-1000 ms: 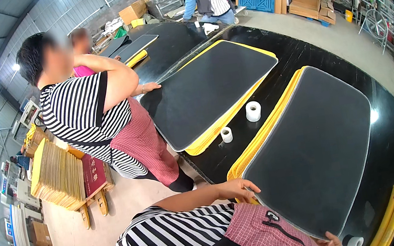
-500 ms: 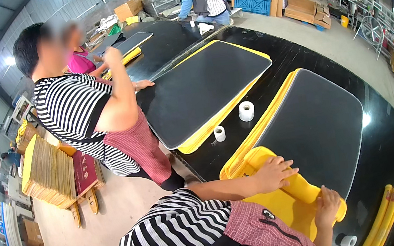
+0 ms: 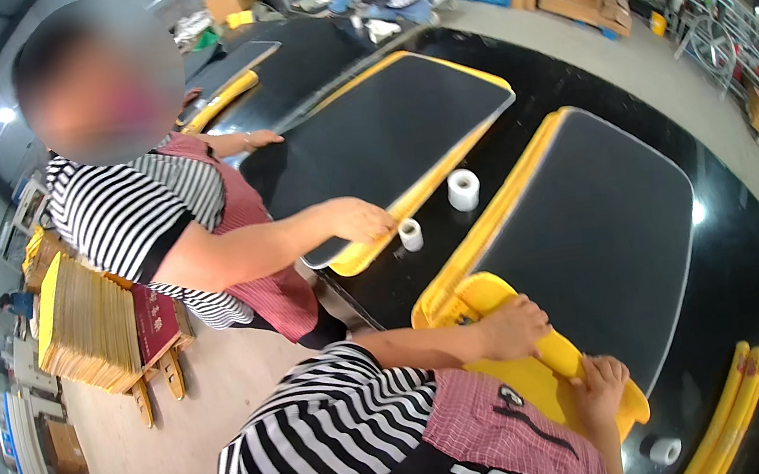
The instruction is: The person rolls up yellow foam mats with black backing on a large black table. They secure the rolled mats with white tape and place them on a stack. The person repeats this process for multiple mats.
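A yellow sheet (image 3: 535, 388) lies at the near end of a stack, its edge turned up in a roll (image 3: 561, 354) against a black sheet with a pale rim (image 3: 598, 235). My left hand (image 3: 512, 327) is closed on the roll's left part, fingers curled over it. Lower right, my right hand (image 3: 604, 387) grips the roll near its other end, thumb toward me and fingers over the top. More yellow layers (image 3: 505, 234) show along the black sheet's left edge. The undersides of both hands' fingers are hidden.
White tape rolls (image 3: 463, 189) stand on the black table (image 3: 741, 254) between two stacks; another white roll (image 3: 664, 451) lies near my right forearm. Finished-looking yellow rolls (image 3: 730, 416) lie lower right. A co-worker's hand (image 3: 360, 219) touches the neighbouring stack (image 3: 393, 128). A pallet of yellow sheets (image 3: 91, 326) stands left.
My left hand's fingers, spread on the roll before, are now curled round it. My right hand stays on the roll. The co-worker's raised arm has come down to the neighbouring stack's edge.
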### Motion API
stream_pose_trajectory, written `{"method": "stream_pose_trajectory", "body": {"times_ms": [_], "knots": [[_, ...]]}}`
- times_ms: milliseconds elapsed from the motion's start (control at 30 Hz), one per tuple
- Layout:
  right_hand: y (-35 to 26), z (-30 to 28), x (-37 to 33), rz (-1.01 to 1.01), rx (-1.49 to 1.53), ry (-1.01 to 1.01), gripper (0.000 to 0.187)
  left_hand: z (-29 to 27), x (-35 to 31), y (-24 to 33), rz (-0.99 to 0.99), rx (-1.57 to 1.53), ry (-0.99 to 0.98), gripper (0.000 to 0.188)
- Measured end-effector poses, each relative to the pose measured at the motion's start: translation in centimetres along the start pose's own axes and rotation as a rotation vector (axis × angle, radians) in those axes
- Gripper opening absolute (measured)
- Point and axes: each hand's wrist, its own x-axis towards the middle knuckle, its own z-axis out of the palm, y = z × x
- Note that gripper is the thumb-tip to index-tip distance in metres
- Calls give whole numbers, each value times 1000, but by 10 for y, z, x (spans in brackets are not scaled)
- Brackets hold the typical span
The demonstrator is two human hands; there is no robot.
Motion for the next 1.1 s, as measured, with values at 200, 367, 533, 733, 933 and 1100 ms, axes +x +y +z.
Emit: {"method": "stream_pose_trajectory", "body": {"times_ms": [200,367,533,733,933,1100], "knots": [[-21,14,-8,201,-63,-31,52,17,-5,-1,13,-48,55,44],[-48,18,-21,334,-74,77,40,6,-19,23,-18,-19,42,39],[-56,19,-30,290,-44,73,32,16,-43,26,-39,-69,92,38],[-56,18,-45,274,20,130,27,22,-52,34,-70,-169,112,28],[-56,11,-38,328,73,76,17,20,-46,36,-151,-347,84,20],[-48,4,-20,527,198,-64,8,11,-31,36,-229,-350,-1,14]]}}
